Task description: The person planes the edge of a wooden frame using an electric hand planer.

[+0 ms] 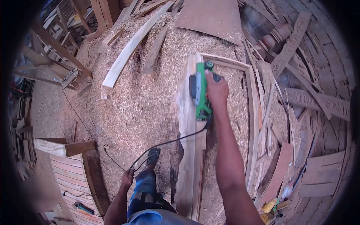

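Note:
My right hand (217,88) is wrapped round the handle of a green electric planer (201,90). The planer rests on the upper part of a long pale wooden board (189,165), whose left edge is wavy. From the planer's rear a black cord (168,141) loops down to the left. That cord is held in my left hand (128,177), with its fingers closed, low and left of the board. A rectangular wooden frame (250,97) lies to the right of the planer.
Wood shavings (138,108) cover the floor. Loose planks (131,48) and a plywood sheet (210,18) lie ahead. Carved pieces (292,43) are at the right. A slatted wooden piece (73,176) stands at lower left, with a tool (84,208) on it.

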{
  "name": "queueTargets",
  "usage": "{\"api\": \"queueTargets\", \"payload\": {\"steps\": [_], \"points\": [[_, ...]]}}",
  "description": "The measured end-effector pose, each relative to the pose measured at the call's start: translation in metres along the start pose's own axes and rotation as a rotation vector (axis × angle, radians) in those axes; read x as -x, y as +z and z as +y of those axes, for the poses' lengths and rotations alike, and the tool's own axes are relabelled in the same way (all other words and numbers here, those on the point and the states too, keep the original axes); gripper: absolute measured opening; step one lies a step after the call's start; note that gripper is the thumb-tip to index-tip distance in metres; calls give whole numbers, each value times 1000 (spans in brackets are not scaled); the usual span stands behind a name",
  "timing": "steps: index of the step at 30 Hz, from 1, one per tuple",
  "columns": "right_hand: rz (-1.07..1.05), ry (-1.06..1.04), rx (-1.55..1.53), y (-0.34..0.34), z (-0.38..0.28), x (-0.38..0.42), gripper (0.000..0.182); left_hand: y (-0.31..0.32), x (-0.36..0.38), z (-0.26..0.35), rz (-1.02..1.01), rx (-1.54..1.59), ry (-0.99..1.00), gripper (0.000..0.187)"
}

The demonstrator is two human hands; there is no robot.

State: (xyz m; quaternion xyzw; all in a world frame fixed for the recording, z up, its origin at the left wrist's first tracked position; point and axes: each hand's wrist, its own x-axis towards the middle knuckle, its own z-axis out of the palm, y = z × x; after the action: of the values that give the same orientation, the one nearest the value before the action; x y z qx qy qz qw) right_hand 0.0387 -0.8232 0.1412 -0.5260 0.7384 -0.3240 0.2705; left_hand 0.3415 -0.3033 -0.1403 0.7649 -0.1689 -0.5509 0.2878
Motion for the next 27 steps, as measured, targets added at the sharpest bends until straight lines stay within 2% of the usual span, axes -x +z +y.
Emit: {"api": "queueTargets", "payload": {"steps": [2, 4, 5, 7, 8, 11, 12, 14, 16, 18, 19, 20, 21, 22, 24, 26, 27], "points": [[10, -14, 52, 19, -20, -52, 62, 14, -1, 51, -3, 32, -29, 45], [-29, 26, 71, 28, -55, -84, 63, 20, -16, 68, -26, 53, -20, 36], [-61, 58, 75, 32, -70, -98, 64, 22, -26, 70, -54, 17, 23, 41], [-39, -12, -30, 48, -71, -130, 59, 22, -37, 69, -118, -62, 103, 53], [-29, -50, -83, 53, -69, -140, 58, 24, -28, 94, -107, -132, 84, 51], [-22, -84, -157, 54, -64, -135, 57, 25, -16, 97, -89, -17, 110, 51], [-9, -116, -130, 51, -64, -126, 62, 22, -10, 93, -78, 27, 125, 31], [158, -218, 84, 58, -32, -122, 69, 8, 5, 68, -53, 38, 223, 42], [144, -213, 90, 34, -18, -45, 73, -20, 19, 37, -18, -67, 170, 59], [112, -125, 73, 0, 5, 43, 72, -61, 13, -33, -44, -88, 105, 55], [175, -105, 155, -39, 55, 131, 72, -94, 36, -69, -95, 7, 6, 52], [210, -158, 203, -56, 69, 185, 72, -112, 34, -97, -114, 15, -79, 50], [90, -72, 96, -84, 86, 242, 67, -122, 33, -118, -40, 16, -177, 49], [75, -19, 52, -101, 117, 295, 60, -125, 52, -120, -15, -12, -206, 47], [91, -23, 55, -158, 141, 431, 53, -126, 82, -135, -12, -53, -203, 45], [66, 121, 95, -198, 185, 555, 53, -141, 102, -174, -67, -106, -150, 44], [86, 117, 106, -213, 208, 616, 53, -147, 97, -196, -138, -197, -149, 46]]}}
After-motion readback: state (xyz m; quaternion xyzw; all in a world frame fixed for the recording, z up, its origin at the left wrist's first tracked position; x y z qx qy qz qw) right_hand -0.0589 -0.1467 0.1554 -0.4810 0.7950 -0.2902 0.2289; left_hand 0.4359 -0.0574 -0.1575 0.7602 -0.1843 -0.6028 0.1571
